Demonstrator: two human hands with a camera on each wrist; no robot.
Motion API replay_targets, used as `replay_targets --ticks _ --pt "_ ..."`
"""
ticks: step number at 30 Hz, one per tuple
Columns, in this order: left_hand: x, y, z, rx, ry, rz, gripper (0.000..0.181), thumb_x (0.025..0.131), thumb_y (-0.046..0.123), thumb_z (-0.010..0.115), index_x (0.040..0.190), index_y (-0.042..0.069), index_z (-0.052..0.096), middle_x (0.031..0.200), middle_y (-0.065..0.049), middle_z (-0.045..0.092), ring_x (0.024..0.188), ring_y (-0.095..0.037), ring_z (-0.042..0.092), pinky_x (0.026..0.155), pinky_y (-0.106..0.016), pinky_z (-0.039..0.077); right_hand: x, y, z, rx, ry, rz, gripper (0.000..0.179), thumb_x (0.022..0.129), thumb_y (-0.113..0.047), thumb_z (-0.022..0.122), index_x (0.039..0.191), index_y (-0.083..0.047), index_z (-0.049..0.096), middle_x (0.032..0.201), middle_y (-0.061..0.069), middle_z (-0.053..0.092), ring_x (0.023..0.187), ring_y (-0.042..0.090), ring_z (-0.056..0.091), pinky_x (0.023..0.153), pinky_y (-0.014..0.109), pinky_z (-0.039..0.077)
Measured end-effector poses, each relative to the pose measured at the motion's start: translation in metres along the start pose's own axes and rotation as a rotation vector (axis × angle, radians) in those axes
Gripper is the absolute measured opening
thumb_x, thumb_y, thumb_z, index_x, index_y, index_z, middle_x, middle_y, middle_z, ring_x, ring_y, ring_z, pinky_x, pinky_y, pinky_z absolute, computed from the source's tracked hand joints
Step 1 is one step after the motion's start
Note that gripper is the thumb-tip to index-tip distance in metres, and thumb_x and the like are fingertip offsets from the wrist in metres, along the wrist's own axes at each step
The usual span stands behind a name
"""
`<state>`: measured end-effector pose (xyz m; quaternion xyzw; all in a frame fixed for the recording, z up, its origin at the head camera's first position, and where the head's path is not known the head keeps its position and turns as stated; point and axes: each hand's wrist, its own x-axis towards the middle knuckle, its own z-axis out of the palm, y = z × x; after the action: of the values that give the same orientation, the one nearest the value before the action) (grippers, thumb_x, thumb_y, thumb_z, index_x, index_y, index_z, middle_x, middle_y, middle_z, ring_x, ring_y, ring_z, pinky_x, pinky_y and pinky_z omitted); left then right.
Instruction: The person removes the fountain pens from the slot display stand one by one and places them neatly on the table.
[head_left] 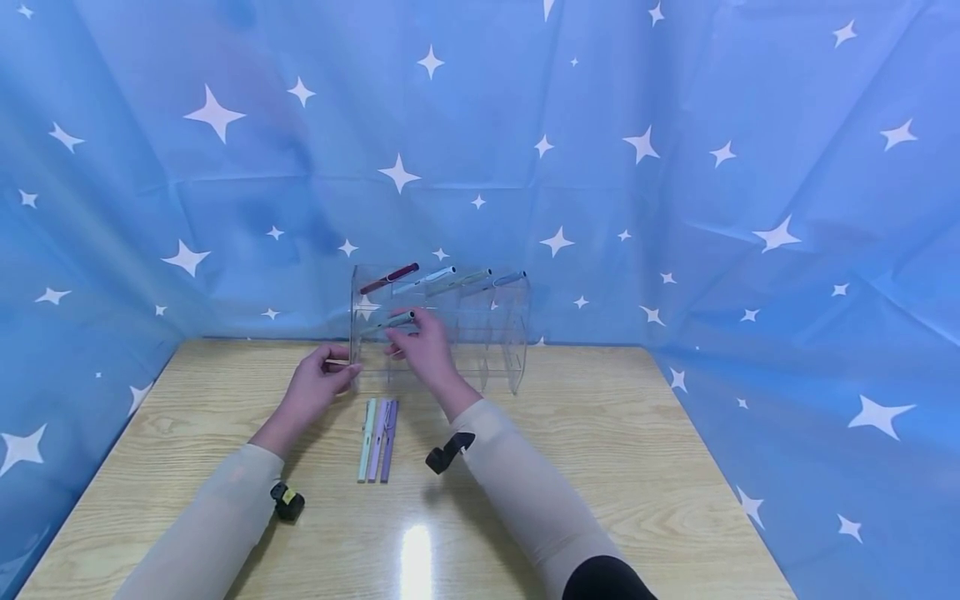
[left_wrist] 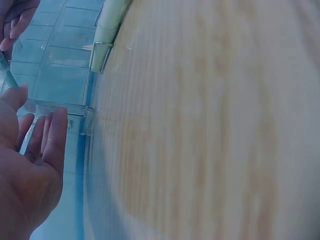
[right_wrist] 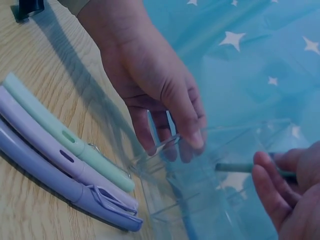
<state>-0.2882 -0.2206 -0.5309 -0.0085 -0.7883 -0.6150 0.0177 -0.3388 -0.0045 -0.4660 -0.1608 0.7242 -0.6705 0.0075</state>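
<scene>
A clear display rack point(head_left: 504, 371) stands at the table's back edge. My left hand point(head_left: 318, 379) holds its left side panel, thumb on one face and fingers on the other. My right hand point(head_left: 429, 354) pinches a dark-green pen point(head_left: 397, 320) near its dark end, at the left of the rack's lower tier. In the right wrist view the pen's free tip point(right_wrist: 230, 167) points into the rack. Across the top tier lean a dark red pen point(head_left: 390, 278), a light blue pen point(head_left: 425, 280), a green pen point(head_left: 460, 282) and a blue pen point(head_left: 495, 283).
Before the rack, a mint pen point(head_left: 367, 442), a lavender pen point(head_left: 378, 442) and a purple pen point(head_left: 389, 442) lie side by side on the wooden table point(head_left: 637, 467). A blue star-patterned curtain point(head_left: 480, 125) hangs close behind the rack.
</scene>
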Motion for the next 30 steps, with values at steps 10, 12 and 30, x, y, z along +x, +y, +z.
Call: replay_targets --ticks 10,12,30 --pt "-0.001 0.002 0.000 -0.016 -0.005 0.020 0.043 0.110 0.020 0.074 0.144 -0.003 0.060 0.142 -0.025 0.060 0.114 -0.025 0.066 0.090 -0.028 0.066 0.004 0.000 0.008 -0.034 0.004 0.037 0.032 0.104 -0.002 0.076 0.135 0.000 0.070 0.115 0.018 0.076 0.077 0.025 0.079 0.078 0.043 0.071" --pt "-0.002 0.003 0.000 -0.018 -0.008 0.022 0.044 0.110 0.020 0.074 0.144 -0.003 0.060 0.143 -0.025 0.060 0.115 -0.026 0.066 0.090 -0.029 0.066 0.006 0.001 0.009 -0.038 0.004 0.038 0.031 0.104 -0.003 0.077 0.135 0.000 0.070 0.111 0.014 0.077 0.076 0.024 0.078 0.076 0.040 0.071" --pt "-0.001 0.003 0.000 0.002 -0.008 0.034 0.043 0.110 0.022 0.074 0.144 -0.002 0.060 0.141 -0.023 0.059 0.116 -0.027 0.067 0.089 -0.027 0.066 0.010 0.005 0.016 -0.006 0.046 0.015 0.022 0.103 0.001 0.076 0.125 0.000 0.074 0.115 0.017 0.078 0.067 0.024 0.076 0.066 0.040 0.070"
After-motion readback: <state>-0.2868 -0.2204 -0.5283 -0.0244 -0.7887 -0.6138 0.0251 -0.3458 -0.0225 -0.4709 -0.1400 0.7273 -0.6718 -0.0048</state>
